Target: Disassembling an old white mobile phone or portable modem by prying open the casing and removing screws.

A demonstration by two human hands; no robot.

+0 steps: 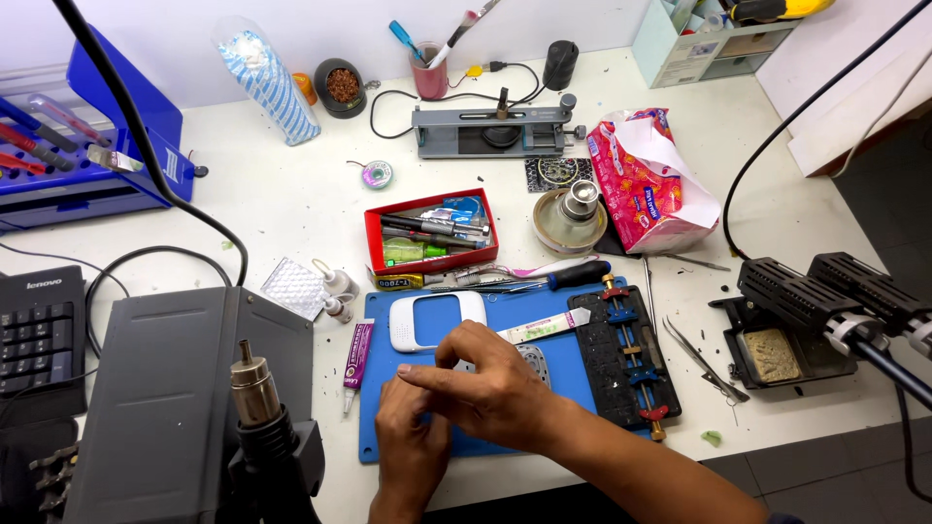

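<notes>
Over a blue work mat (573, 374) both hands meet. My right hand (485, 383) lies across and above my left hand (408, 442), fingers pinched together at the left hand's fingertips; anything small between them is hidden. Just beyond the hands a white phone housing (435, 318) with an open screen window rests on the mat. A grey perforated part (534, 361) peeks out from behind my right hand. A pale glue tube (544, 327) lies beside it.
A red tray of tools (430, 231), a purple glue tube (356, 354), tweezers (704, 364), a black clamp jig (626, 354), a hot-air station (175, 408) with nozzle (254, 383), a soldering stand (786, 325), a pink tissue pack (646, 180) and a keyboard (39, 335) surround the mat.
</notes>
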